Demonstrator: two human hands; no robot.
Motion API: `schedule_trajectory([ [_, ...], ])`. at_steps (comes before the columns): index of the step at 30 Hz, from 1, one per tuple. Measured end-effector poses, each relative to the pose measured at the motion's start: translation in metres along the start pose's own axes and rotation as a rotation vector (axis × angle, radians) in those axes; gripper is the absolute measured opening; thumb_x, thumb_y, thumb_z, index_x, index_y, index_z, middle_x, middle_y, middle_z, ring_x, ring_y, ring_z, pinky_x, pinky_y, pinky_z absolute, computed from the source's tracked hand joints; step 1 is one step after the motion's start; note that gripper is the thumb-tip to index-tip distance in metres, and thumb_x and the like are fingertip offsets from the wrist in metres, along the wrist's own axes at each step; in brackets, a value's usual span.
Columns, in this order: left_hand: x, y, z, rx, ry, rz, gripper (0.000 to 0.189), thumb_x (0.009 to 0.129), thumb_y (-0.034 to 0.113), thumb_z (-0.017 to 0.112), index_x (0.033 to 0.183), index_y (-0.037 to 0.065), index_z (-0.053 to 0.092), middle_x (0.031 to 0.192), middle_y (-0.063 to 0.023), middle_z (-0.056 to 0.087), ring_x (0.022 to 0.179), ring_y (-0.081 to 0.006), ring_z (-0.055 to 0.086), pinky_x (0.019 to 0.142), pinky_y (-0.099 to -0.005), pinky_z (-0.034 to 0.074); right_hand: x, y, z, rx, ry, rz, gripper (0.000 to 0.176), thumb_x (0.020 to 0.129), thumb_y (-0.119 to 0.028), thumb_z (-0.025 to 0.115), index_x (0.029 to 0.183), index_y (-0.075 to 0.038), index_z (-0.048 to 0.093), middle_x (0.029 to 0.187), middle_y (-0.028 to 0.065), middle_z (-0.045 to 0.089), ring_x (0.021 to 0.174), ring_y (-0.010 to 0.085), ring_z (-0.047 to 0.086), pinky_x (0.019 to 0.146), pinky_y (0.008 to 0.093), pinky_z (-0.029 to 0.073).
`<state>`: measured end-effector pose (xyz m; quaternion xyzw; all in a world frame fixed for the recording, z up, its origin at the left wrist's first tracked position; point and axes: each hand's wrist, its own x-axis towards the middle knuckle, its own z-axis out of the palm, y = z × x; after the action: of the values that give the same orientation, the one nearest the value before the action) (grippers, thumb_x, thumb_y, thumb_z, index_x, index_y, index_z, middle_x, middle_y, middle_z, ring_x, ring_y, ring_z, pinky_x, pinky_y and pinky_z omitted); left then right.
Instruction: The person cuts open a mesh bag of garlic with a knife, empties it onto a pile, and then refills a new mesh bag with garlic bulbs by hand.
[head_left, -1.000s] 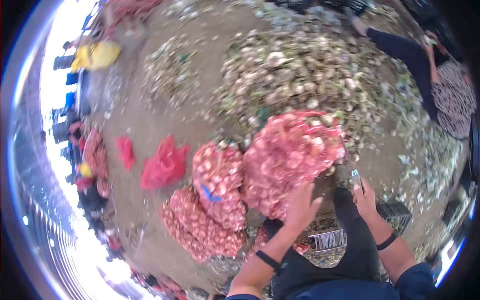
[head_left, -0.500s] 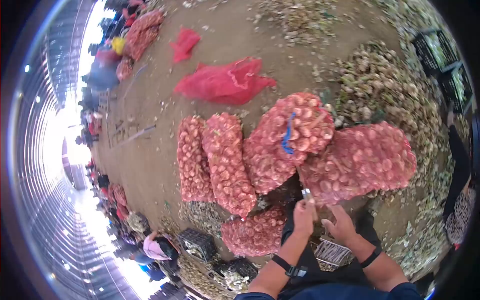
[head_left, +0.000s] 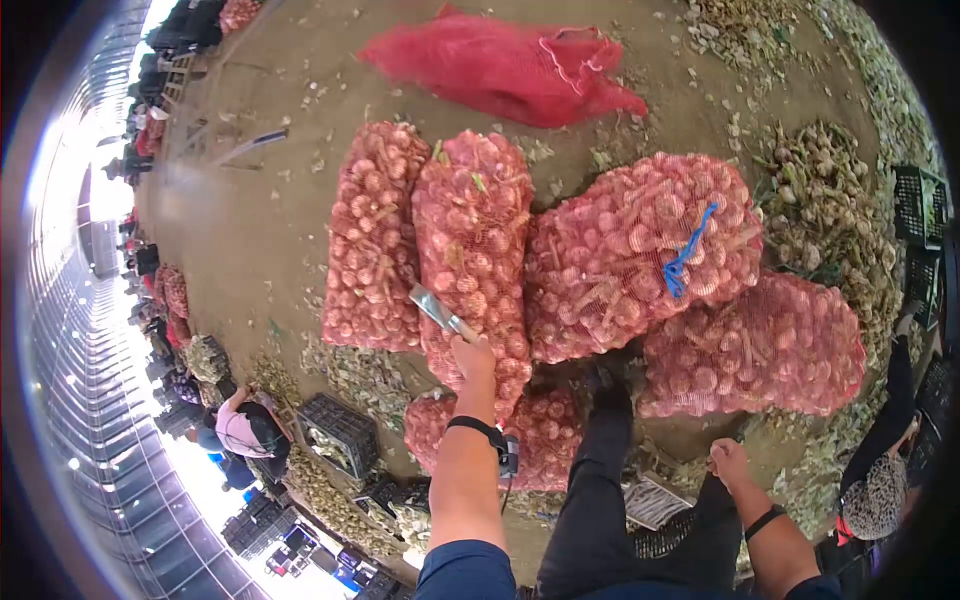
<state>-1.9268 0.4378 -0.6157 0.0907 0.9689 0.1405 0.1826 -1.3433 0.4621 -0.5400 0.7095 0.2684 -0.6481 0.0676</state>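
Note:
My left hand is wrapped round the handle of a flat metal blade, which lies over a red mesh sack of garlic. To the left stands another full sack. Right of them is a sack with a blue tie, and a further sack lies beside it. Below my left wrist part of a lower sack shows. My right hand is closed beside my right leg; a small dark bit shows at its fingers, too small to name.
An empty red mesh bag lies on the ground ahead. Loose garlic is heaped at the right, near black crates. A black crate and a person in pink are at the lower left. Another person is at the right.
My hands have moved apart: the left went left over the sacks with the blade, the right went right and down. The view has shifted, and the sacks look nearer.

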Motion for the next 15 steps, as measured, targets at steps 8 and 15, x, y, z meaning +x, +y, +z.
schedule_trajectory([
  [8,-0.019,0.035,-0.02,-0.071,-0.095,-0.139,0.054,0.081,0.033,0.072,0.108,-0.012,0.058,0.091,-0.0218,0.067,0.069,-0.0291,0.067,0.066,-0.0417,0.053,0.008,0.016,0.002,0.156,-0.088,-0.008,0.016,0.091,-0.013,0.055,0.102,0.0,0.057,0.073,0.0066,0.056,0.058,0.0138,0.054,0.049,0.0278,0.043],
  [15,-0.07,0.012,-0.006,0.124,0.173,0.059,0.053,0.088,0.036,0.065,0.114,-0.009,0.058,0.119,-0.0279,0.058,0.109,-0.0385,0.058,0.092,-0.0467,0.046,-0.02,0.025,-0.03,-0.009,0.066,-0.08,0.024,0.089,-0.022,0.057,0.091,0.001,0.062,0.069,0.0059,0.06,0.058,0.0155,0.059,0.052,0.0325,0.047],
])
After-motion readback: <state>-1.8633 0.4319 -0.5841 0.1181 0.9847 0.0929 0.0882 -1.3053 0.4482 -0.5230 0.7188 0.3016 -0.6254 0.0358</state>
